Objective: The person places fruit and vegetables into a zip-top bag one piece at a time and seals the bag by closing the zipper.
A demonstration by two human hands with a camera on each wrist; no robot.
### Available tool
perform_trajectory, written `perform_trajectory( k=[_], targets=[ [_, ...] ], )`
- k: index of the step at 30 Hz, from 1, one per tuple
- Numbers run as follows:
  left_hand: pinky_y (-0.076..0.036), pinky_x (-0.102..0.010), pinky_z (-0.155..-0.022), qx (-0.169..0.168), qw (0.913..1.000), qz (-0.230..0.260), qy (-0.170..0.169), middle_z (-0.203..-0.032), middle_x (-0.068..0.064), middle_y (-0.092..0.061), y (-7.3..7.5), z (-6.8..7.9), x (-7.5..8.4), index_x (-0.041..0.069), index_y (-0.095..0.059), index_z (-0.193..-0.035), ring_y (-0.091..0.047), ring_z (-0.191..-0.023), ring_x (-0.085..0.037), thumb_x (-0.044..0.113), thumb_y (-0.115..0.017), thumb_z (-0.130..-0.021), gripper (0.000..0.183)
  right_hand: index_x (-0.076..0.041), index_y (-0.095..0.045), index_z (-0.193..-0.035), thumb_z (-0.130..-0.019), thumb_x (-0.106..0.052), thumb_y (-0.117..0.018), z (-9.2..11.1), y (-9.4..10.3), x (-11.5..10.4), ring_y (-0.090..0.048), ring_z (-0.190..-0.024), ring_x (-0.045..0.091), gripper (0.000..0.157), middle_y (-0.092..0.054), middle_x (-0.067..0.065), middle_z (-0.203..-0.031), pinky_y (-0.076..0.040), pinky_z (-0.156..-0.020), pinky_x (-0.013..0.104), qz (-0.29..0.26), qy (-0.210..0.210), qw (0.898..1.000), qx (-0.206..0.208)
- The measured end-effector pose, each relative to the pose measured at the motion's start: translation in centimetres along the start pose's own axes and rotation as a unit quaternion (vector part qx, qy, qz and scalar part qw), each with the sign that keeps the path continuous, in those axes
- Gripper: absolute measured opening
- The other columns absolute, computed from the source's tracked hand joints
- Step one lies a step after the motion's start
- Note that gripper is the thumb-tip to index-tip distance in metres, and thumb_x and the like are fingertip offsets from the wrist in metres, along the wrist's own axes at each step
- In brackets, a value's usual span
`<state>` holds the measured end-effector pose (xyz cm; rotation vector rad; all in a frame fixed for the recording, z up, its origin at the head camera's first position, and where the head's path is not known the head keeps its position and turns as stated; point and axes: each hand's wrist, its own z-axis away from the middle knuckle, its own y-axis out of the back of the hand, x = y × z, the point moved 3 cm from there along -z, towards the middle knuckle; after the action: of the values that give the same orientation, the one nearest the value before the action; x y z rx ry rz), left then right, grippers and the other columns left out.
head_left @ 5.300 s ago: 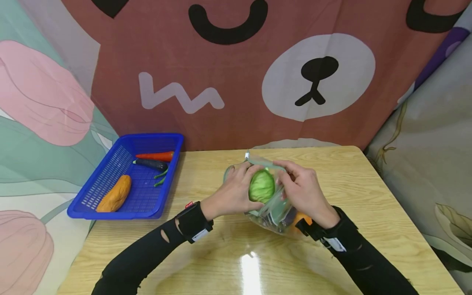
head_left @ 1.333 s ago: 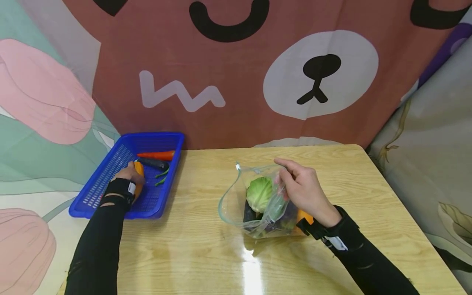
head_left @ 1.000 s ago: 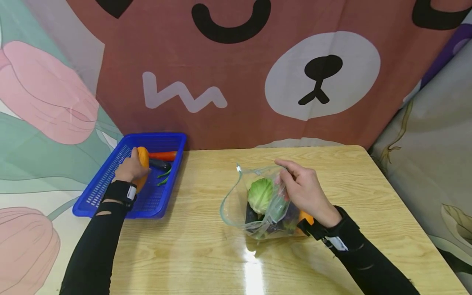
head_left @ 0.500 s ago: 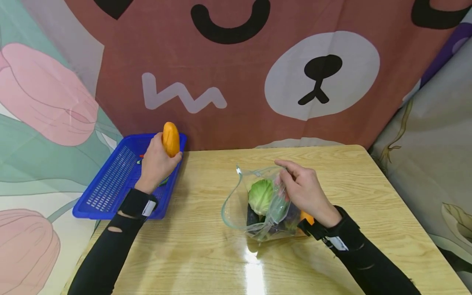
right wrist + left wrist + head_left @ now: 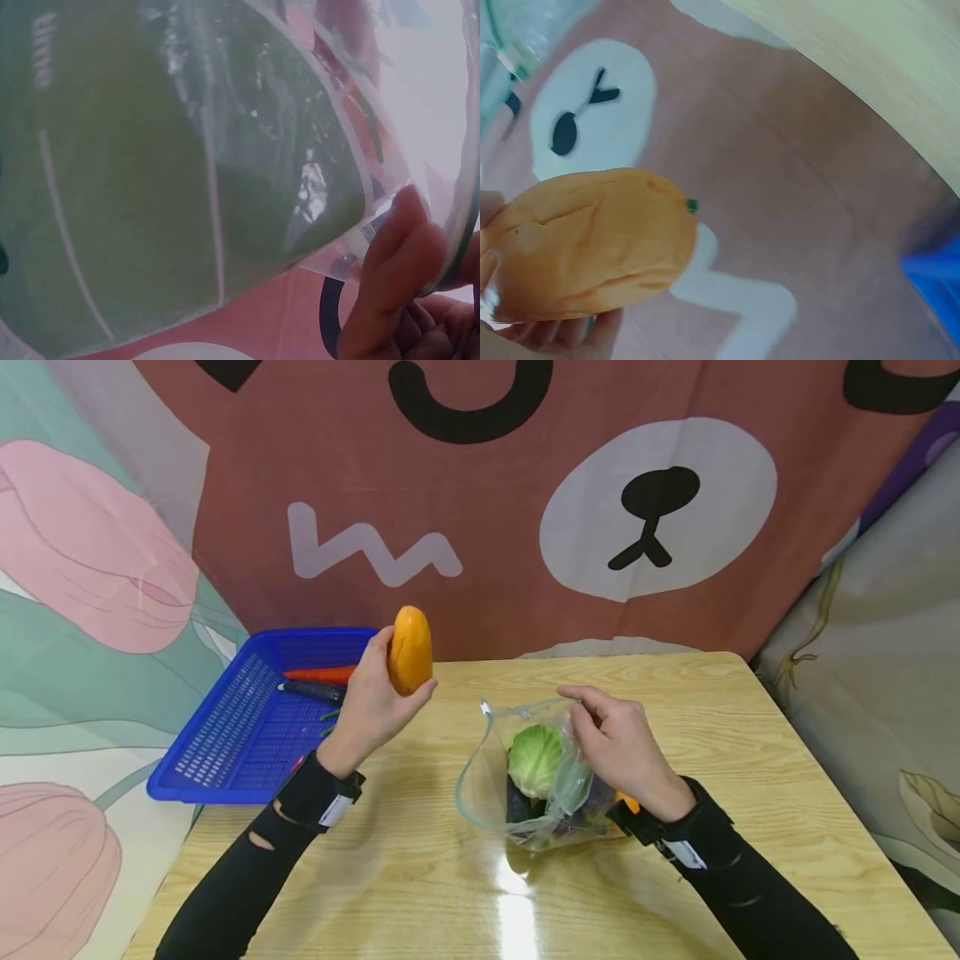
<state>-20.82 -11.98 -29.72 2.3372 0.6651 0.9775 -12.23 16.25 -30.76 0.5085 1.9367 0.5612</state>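
Note:
My left hand [image 5: 375, 702] holds an elongated, orange papaya [image 5: 410, 650] up above the table, between the basket and the bag. Up close in the left wrist view, the papaya [image 5: 600, 240] has a creased skin and a small green stem tip. My right hand [image 5: 622, 747] pinches the rim of a clear zip bag [image 5: 480, 793], whose mouth gapes to the left. Inside the bag lies a green cabbage [image 5: 535, 760], with dark vegetables and something orange around it. In the right wrist view, fingers [image 5: 397, 262] grip the plastic; a green printed panel covers much of the view.
A blue basket [image 5: 195, 785] stands at the left with a carrot [image 5: 322, 675], a dark eggplant [image 5: 311, 690] and green peppers [image 5: 328, 723] in it. The wooden table [image 5: 420, 893] ends against a printed cloth [image 5: 487, 527] behind.
My left hand was at the bag, then took the papaya from the basket, lifted it and carried it right. The right hand has kept hold of the bag's rim.

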Motion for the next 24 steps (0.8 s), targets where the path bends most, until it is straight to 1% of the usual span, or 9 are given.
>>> perform_trajectory(
  k=[2,3,6,8,11,15,17,19,24],
  targets=[
    [-0.051,-0.04,-0.075,-0.001,0.9984,0.041,-0.038,-0.112,-0.019,-0.052,-0.5,0.4,1.3,-0.005,-0.035,-0.134,-0.054,-0.09,-0.027,0.014,-0.082,-0.073,0.079,-0.006,-0.057,-0.127,-0.102,-0.019,-0.042,-0.1,0.0,-0.1,-0.042,-0.044,0.011,0.032,-0.051,-0.003,-0.062,-0.033,-0.041,0.027,0.012,0.007,1.0,0.001],
    [-0.05,-0.04,-0.076,-0.004,0.9962,0.061,-0.061,-0.111,-0.019,-0.052,-0.8,0.6,2.1,-0.005,-0.036,-0.133,-0.054,-0.091,-0.027,0.012,-0.082,-0.071,0.079,-0.006,-0.058,-0.126,-0.102,-0.018,-0.043,-0.1,0.0,-0.1,-0.042,-0.044,0.01,0.031,-0.051,-0.003,-0.062,-0.033,-0.04,0.027,0.015,0.009,1.0,0.002],
    [-0.047,-0.039,-0.079,-0.019,0.9858,0.114,-0.122,-0.11,-0.018,-0.055,-1.6,1.3,4.1,-0.005,-0.038,-0.13,-0.054,-0.093,-0.026,0.011,-0.085,-0.067,0.08,-0.005,-0.058,-0.126,-0.1,-0.014,-0.045,-0.3,0.1,-0.2,-0.044,-0.044,0.01,0.03,-0.052,-0.003,-0.063,-0.035,-0.04,0.027,0.021,0.008,1.0,0.005],
    [-0.046,-0.039,-0.082,-0.034,0.978,0.134,-0.157,-0.11,-0.017,-0.056,-2.1,1.7,5.2,-0.005,-0.039,-0.128,-0.054,-0.095,-0.026,0.011,-0.086,-0.064,0.081,-0.005,-0.058,-0.126,-0.1,-0.012,-0.046,-0.4,0.1,-0.3,-0.046,-0.044,0.01,0.03,-0.053,-0.003,-0.064,-0.036,-0.039,0.027,0.021,0.006,1.0,0.007],
    [-0.047,-0.036,-0.081,-0.044,0.9701,0.14,-0.193,-0.107,-0.016,-0.058,-2.7,2.1,6.3,-0.004,-0.04,-0.125,-0.055,-0.094,-0.025,0.012,-0.089,-0.06,0.082,-0.005,-0.058,-0.126,-0.099,-0.012,-0.047,-0.4,0.1,-0.4,-0.047,-0.044,0.01,0.03,-0.054,-0.003,-0.066,-0.038,-0.039,0.027,0.021,0.001,1.0,0.008],
    [-0.047,-0.036,-0.082,-0.043,0.96,0.163,-0.224,-0.107,-0.016,-0.057,-2.9,2.3,7.4,-0.004,-0.039,-0.122,-0.056,-0.094,-0.026,0.008,-0.09,-0.056,0.085,-0.004,-0.058,-0.125,-0.099,-0.012,-0.047,-0.4,0.1,-0.4,-0.045,-0.043,0.011,0.029,-0.054,-0.002,-0.066,-0.037,-0.038,0.028,0.023,0.0,1.0,0.007],
    [-0.046,-0.037,-0.084,-0.047,0.9539,0.18,-0.235,-0.109,-0.017,-0.057,-2.9,2.3,7.9,-0.004,-0.038,-0.122,-0.055,-0.096,-0.026,0.007,-0.09,-0.055,0.085,-0.004,-0.058,-0.125,-0.099,-0.011,-0.048,-0.4,0.1,-0.4,-0.045,-0.043,0.011,0.029,-0.055,-0.002,-0.067,-0.038,-0.038,0.027,0.02,-0.001,1.0,0.006],
    [-0.045,-0.037,-0.087,-0.059,0.9485,0.194,-0.244,-0.111,-0.017,-0.056,-3.1,2.3,8.4,-0.004,-0.038,-0.123,-0.055,-0.099,-0.026,0.007,-0.09,-0.057,0.085,-0.004,-0.058,-0.125,-0.099,-0.011,-0.048,-0.4,0.1,-0.3,-0.045,-0.043,0.012,0.028,-0.055,-0.002,-0.068,-0.039,-0.039,0.027,0.013,-0.003,1.0,0.005],
    [-0.044,-0.035,-0.093,-0.104,0.9357,0.218,-0.257,-0.121,-0.017,-0.051,-3.9,2.2,9.2,-0.003,-0.039,-0.124,-0.051,-0.109,-0.027,0.007,-0.088,-0.063,0.079,-0.005,-0.058,-0.124,-0.099,-0.011,-0.048,-0.5,0.1,-0.4,-0.046,-0.042,0.012,0.028,-0.056,-0.001,-0.07,-0.041,-0.039,0.028,-0.004,-0.004,1.0,0.005]
  ],
)
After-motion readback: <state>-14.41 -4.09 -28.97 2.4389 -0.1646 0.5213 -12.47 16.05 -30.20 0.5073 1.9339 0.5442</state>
